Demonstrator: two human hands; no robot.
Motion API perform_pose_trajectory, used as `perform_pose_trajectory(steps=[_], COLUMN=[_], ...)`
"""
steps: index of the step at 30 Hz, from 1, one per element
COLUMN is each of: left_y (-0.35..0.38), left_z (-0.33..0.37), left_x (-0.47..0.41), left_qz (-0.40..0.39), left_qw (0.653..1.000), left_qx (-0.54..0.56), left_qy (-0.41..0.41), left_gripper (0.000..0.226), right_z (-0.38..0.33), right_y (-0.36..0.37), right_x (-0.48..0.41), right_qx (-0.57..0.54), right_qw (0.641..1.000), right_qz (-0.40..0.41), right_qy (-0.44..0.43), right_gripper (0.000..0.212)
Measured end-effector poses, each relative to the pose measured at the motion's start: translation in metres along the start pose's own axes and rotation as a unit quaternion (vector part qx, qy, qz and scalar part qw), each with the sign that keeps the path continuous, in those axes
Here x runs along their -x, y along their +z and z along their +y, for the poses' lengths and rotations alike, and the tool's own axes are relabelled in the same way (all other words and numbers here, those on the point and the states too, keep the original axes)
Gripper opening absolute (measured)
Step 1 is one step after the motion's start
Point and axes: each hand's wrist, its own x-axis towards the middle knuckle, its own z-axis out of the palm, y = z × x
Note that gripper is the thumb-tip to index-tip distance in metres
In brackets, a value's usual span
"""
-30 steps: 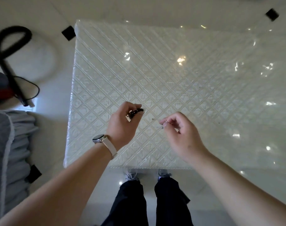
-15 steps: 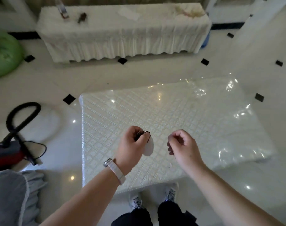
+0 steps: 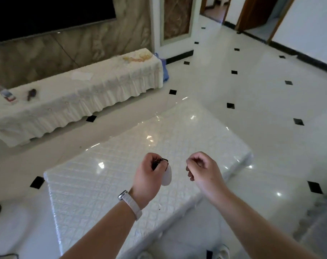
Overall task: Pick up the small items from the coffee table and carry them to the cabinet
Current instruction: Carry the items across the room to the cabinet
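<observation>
My left hand (image 3: 147, 176) is closed on a small dark clip-like item (image 3: 159, 162) from which a white oval tag (image 3: 166, 176) hangs. My right hand (image 3: 200, 169) is held beside it with thumb and forefinger pinched; something tiny may be between them, too small to tell. Both hands hover above the coffee table (image 3: 106, 184), which has a white quilted cover under shiny plastic. The low cabinet (image 3: 80, 98) draped in a white frilled cloth stands across the floor at the upper left, under a dark screen.
On the cabinet lie a bottle (image 3: 4, 92), a small dark object (image 3: 31, 94), a white paper (image 3: 81, 75) and yellowish items (image 3: 138, 57). White tiled floor with black diamond insets (image 3: 230, 105) lies between table and cabinet. Doorways open at the upper right.
The view has lifted from straight down at the table to the room, bringing the cabinet into sight. Both hands stay closed and have risen off the table top; the white tag now dangles.
</observation>
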Motion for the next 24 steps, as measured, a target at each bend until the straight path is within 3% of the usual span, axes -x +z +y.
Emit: perform_pose_trajectory(steps=[7, 15, 24], left_y=[0.142, 0.304, 0.433], left_z=[0.062, 0.135, 0.192], left_x=[0.013, 0.031, 0.029], left_qz=[-0.071, -0.135, -0.227], left_qw=[0.995, 0.99, 0.973], left_qx=[0.049, 0.041, 0.031], left_qy=[-0.042, -0.007, 0.025], left_gripper=[0.004, 0.006, 0.008], right_z=[0.016, 0.034, 0.042], right_y=[-0.162, -0.336, -0.461], right_x=[-0.016, -0.024, -0.032], right_qx=[-0.036, -0.087, -0.095], right_qw=[0.998, 0.987, 0.966], right_qz=[0.053, 0.132, 0.239], right_qy=[0.015, 0.01, 0.011], right_gripper=[0.012, 0.011, 0.016])
